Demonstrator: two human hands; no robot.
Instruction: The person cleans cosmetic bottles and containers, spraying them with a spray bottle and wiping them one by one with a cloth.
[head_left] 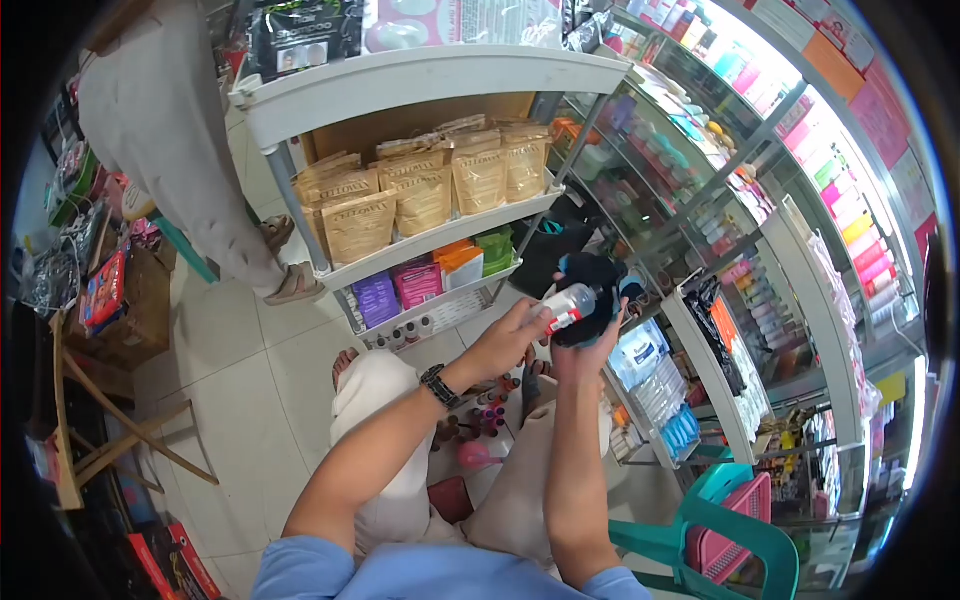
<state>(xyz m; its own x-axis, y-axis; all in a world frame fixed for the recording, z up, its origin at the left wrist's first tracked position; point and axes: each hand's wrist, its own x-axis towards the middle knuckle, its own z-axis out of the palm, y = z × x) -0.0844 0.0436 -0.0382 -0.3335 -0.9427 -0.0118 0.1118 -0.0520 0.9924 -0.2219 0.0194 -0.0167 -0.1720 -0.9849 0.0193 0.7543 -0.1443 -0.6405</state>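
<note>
A clear bottle with a red and white label (pixel 570 308) is held in my left hand (pixel 518 335), its fingers wrapped round the lower end. The bottle's other end touches a dark cloth (pixel 590 275) with light blue edging. My right hand (pixel 597 345) grips the cloth from below and from the right side. Part of the right hand's fingers is hidden by the cloth. On the floor between my knees stand several small bottles (pixel 485 415), with a pink round object (pixel 474 455) near them.
Ahead is a white shelf rack (pixel 440 238) with gold pouches (pixel 420 190) and colourful packets (pixel 417 283). Glass display shelves (pixel 680 190) line the right. A green chair (pixel 700 510) with a pink basket (pixel 735 530) stands lower right. Another person (pixel 180 140) stands upper left, above a wooden folding stand (pixel 130 440).
</note>
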